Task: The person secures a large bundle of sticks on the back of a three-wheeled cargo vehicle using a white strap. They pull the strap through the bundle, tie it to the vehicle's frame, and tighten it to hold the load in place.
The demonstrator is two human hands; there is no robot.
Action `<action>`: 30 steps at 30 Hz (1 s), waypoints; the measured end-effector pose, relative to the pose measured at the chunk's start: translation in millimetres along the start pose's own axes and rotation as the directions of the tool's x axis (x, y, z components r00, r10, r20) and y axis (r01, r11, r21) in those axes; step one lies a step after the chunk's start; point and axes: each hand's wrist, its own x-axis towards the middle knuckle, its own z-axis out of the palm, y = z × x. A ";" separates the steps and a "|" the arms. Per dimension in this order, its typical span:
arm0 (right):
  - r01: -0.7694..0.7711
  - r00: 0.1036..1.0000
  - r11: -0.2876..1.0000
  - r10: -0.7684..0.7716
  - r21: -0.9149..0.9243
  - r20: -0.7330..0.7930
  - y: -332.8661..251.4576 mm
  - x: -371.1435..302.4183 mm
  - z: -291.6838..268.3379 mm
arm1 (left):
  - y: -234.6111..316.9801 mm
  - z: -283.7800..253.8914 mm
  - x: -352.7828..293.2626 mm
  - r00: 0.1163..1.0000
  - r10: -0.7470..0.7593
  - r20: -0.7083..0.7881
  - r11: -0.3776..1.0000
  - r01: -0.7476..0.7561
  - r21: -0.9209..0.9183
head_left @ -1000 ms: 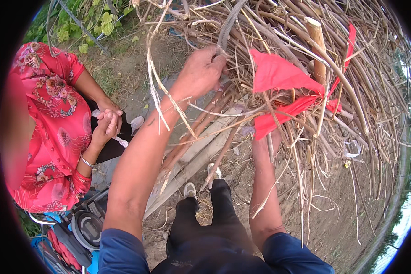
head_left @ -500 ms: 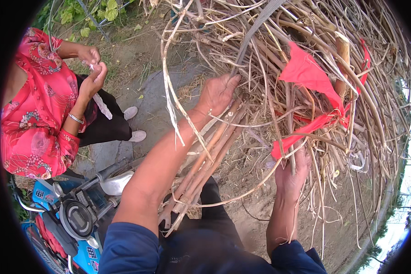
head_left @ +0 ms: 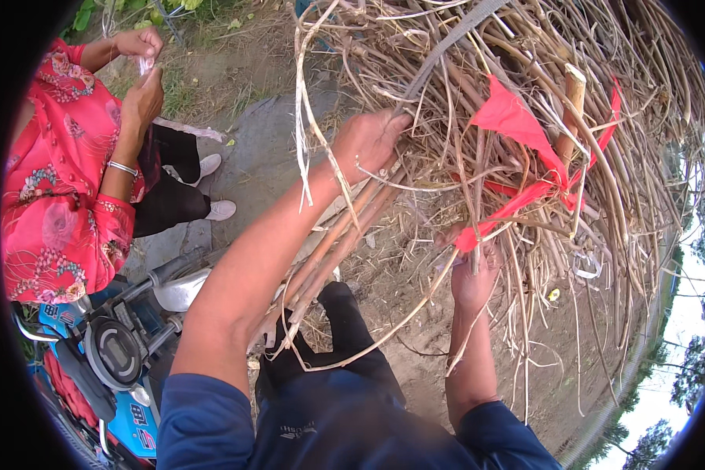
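Observation:
A large bundle of dry brown branches (head_left: 517, 47) fills the upper right. Across it runs a grey woven strap (head_left: 446, 48), and my left hand (head_left: 368, 142) is closed on the strap's lower end at the bundle's near side. Thick cut stems (head_left: 333, 251) slant down from beneath that hand toward my legs. My right hand (head_left: 478, 274) is under the near edge of the bundle, beside hanging twigs. Its fingers are mostly hidden behind a red cloth strip (head_left: 509, 117), which is tied round branches near a thick upright stake (head_left: 572, 106).
At the left stands another person in a red flowered shirt (head_left: 63, 204), both hands raised around a small pale strip. A blue electric vehicle (head_left: 137, 423) with a round dark dash (head_left: 113, 352) stands at lower left. Long loose twigs hang over the dirt ground (head_left: 415, 313).
My view has shifted a little, and my right hand sits slightly lower against the twigs. My left hand keeps its hold on the strap. The other person's hands have risen.

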 end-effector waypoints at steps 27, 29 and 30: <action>0.357 0.929 0.911 -0.369 -0.207 -0.021 298.9 30.2 88.1 | -67.4 -36.0 -75.4 0.961 0.277 0.027 0.958 -0.273 -0.086; 0.530 0.844 0.802 -0.532 -0.277 0.075 299.5 34.4 70.8 | -59.9 -24.8 -83.8 0.971 0.240 -0.006 0.964 -0.239 -0.115; 0.513 0.854 0.831 -0.519 -0.214 0.034 296.1 35.8 65.5 | -57.6 -27.2 -83.0 0.977 0.215 0.010 0.972 -0.213 -0.104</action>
